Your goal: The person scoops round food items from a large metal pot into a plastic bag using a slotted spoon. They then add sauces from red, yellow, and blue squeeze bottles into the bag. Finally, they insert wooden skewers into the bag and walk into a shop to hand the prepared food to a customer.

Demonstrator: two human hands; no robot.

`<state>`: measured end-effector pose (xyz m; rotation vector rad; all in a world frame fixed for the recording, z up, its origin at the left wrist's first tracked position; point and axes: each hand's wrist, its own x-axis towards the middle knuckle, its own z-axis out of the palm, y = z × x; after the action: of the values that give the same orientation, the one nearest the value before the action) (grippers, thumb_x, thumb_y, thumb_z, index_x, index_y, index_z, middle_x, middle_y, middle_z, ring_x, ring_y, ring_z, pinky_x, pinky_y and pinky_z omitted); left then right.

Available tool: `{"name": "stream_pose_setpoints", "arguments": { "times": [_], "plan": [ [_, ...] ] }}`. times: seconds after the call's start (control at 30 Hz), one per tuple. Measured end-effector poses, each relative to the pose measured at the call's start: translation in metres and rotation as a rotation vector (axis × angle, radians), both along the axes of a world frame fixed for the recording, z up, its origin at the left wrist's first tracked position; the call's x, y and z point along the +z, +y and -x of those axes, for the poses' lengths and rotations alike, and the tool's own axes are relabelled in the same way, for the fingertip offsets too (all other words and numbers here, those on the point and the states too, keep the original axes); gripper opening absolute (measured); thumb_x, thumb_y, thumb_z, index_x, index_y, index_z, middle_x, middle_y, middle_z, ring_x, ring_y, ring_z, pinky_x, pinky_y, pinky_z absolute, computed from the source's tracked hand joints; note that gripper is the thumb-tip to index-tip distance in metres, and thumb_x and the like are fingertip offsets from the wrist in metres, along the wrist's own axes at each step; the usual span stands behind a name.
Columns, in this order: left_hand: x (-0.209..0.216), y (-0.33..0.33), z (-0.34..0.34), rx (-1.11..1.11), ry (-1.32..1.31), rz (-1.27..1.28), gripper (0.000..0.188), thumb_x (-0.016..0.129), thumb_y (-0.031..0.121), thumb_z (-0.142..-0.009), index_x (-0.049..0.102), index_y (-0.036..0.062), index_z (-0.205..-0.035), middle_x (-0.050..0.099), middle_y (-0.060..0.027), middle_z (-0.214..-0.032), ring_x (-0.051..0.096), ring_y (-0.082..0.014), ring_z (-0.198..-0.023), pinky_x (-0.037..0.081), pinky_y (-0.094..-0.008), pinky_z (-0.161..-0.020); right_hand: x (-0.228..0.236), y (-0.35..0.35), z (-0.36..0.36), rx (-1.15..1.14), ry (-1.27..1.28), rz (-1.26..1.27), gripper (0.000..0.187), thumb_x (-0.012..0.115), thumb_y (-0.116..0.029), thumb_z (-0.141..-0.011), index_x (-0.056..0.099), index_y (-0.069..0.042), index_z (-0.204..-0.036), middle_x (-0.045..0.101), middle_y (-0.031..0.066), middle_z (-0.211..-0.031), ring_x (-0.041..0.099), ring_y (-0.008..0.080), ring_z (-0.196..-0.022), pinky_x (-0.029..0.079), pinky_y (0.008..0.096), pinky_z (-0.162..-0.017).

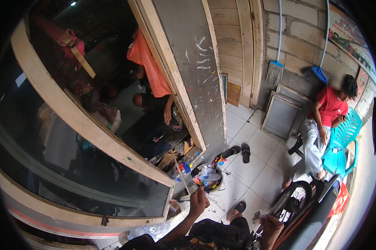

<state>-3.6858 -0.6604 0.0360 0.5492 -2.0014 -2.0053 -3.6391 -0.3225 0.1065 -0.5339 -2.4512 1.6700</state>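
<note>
My left hand (198,202) is closed with the thumb up, beside a thin wooden stick (179,170). What its fingers hold, if anything, I cannot make out. The stick leans near a round bin (215,183) heaped with colourful scraps and wrappers. Lower right, my right hand (272,228) has its fingers pressed together by a small whitish, crumpled-looking thing (259,216). That thing is too small to name. The motorcycle is close beyond this hand.
On the left stands a wood-framed glass booth (92,146), with a person (154,102) inside and an orange bag (148,62). Dark sandals (246,153) lie on white tiles. A motorcycle (309,208) and a seated person in red (327,104) occupy the right; framed screens (282,114) lean on the wall.
</note>
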Motion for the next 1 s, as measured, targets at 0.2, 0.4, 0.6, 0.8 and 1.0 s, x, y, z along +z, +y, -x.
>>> {"name": "stream_pose_setpoints", "arguments": {
  "times": [0.2, 0.4, 0.6, 0.8, 1.0],
  "plan": [
    [0.013, 0.047, 0.158, 0.256, 0.023, 0.034, 0.049, 0.045, 0.033, -0.116, 0.051, 0.0043, -0.077, 0.047, 0.0005, -0.059, 0.052, -0.0103, -0.053, 0.042, -0.0318, -0.052, 0.065, 0.041, 0.252, 0.284, 0.045, -0.173, 0.019, 0.077, 0.001, -0.08, 0.08, 0.007, -0.098, 0.077, 0.0135, -0.077, 0.071, 0.014, -0.07, 0.056, 0.0295, -0.069],
    [0.046, 0.081, 0.328, 0.327, -0.177, 0.037, 0.049, 0.048, 0.035, -0.114, 0.054, 0.0035, -0.077, 0.053, -0.0022, -0.062, 0.051, -0.0124, -0.052, 0.042, -0.0343, -0.052, 0.077, 0.051, 0.471, 0.527, -0.031, -0.286, 0.021, 0.082, -0.008, -0.092, 0.082, 0.0, -0.111, 0.081, 0.0127, -0.09, 0.069, 0.0107, -0.078, 0.056, 0.0289, -0.067],
    [0.028, 0.095, 0.523, 0.249, -0.027, 0.138, 0.028, 0.055, 0.023, -0.112, 0.06, 0.0005, -0.095, 0.051, -0.0106, -0.058, 0.055, -0.0218, -0.047, 0.041, -0.0393, -0.048, 0.072, 0.032, 0.649, 0.499, 0.115, -0.247, 0.023, 0.08, -0.005, -0.091, 0.08, 0.005, -0.112, 0.08, 0.0204, -0.097, 0.077, 0.0205, -0.084, 0.062, 0.0331, -0.072],
    [0.065, 0.093, 0.718, 0.203, -0.028, -0.087, 0.031, 0.053, 0.023, -0.113, 0.058, 0.0024, -0.09, 0.048, -0.0025, -0.057, 0.052, -0.0134, -0.048, 0.038, -0.0359, -0.047, 0.068, 0.021, 0.838, 0.547, 0.084, -0.067, 0.018, 0.074, 0.001, -0.082, 0.08, 0.007, -0.098, 0.074, 0.01, -0.073, 0.066, 0.0132, -0.066, 0.054, 0.0316, -0.062],
    [0.049, 0.06, 0.861, 0.397, 0.003, -0.038, 0.038, 0.051, 0.024, -0.113, 0.052, 0.0037, -0.08, 0.046, 0.0015, -0.063, 0.045, -0.0073, -0.058, 0.038, -0.0313, -0.053, 0.054, -0.006, 1.027, 0.651, -0.018, -0.093, 0.015, 0.076, 0.002, -0.082, 0.08, 0.006, -0.096, 0.078, 0.0111, -0.08, 0.07, 0.0132, -0.071, 0.055, 0.0283, -0.066]
  ]
}}
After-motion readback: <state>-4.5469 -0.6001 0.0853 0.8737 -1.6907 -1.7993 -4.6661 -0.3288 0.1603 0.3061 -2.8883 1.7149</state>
